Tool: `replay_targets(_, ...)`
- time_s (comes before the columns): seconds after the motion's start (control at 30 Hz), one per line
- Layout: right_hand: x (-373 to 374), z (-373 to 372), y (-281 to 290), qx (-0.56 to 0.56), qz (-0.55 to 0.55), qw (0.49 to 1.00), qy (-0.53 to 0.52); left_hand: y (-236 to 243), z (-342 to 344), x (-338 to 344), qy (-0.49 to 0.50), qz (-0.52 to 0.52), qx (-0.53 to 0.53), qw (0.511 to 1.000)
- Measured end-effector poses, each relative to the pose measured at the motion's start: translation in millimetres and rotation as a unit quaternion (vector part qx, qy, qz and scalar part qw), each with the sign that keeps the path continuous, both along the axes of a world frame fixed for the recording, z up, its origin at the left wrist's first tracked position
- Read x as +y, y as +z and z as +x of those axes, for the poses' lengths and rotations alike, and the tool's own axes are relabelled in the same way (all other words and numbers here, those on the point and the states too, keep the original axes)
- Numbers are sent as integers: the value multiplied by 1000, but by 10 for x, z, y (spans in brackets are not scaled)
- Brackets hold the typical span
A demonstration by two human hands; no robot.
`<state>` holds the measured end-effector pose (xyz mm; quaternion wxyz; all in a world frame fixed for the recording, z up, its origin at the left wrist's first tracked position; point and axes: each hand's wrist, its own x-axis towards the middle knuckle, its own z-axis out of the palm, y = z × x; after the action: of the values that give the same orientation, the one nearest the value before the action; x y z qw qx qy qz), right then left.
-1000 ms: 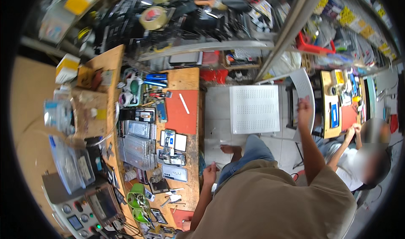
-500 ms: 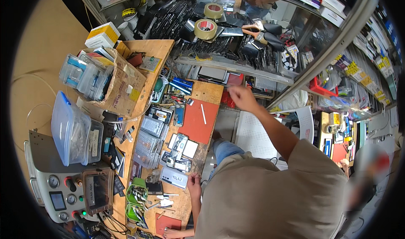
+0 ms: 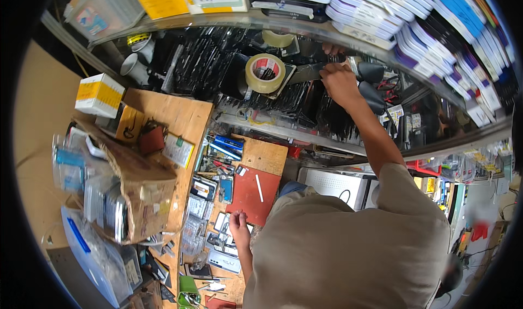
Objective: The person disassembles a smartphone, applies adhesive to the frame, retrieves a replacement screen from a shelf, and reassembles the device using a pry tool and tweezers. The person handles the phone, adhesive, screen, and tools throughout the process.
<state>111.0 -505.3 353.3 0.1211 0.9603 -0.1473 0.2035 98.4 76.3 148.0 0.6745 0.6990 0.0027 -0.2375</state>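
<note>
My right hand (image 3: pixel 340 83) reaches into the dark-filled cabinet shelf. Its fingers curl over a tan-handled tool, of which the flat grey blade (image 3: pixel 305 73) shows to the left and black rounded ends (image 3: pixel 371 72) to the right. The fingers cover the handle. Beside the blade rests a roll of clear tape (image 3: pixel 265 73) on stacked dark flat pieces (image 3: pixel 289 102). My left hand (image 3: pixel 238 223) hovers over the workbench with curled fingers and nothing visible in them. Near it are a red mat (image 3: pixel 256 192) bearing a white strip (image 3: pixel 259 188), and a pale phone back (image 3: pixel 224 261).
A cardboard box (image 3: pixel 150 194) of clear cases and a lidded plastic bin (image 3: pixel 95 254) stand at left. Stacked boxes (image 3: pixel 376 12) line the top shelf. The cabinet's front rail (image 3: pixel 289 132) runs below my right forearm. A green holder (image 3: pixel 188 292) stands at the bottom.
My right hand has moved from above the bench's far end up into the cabinet, onto the tan-handled tool. My view has shifted toward the shelf. Another hand at the bottom has left view.
</note>
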Motion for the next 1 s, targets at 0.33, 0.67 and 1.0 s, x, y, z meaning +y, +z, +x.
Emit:
replay_targets(0.33, -147, 85, 274, -20, -7, 998, 67, 263, 609, -790, -75, 96, -19, 992)
replay_targets(0.67, -842, 776, 454, 76, 216, 967, 115, 463, 775, -1075, -117, 101, -109, 982)
replay_targets(1.0, 504, 847, 674, -23, 707, 660, 253, -24, 39, -440, 80, 75, 38, 993)
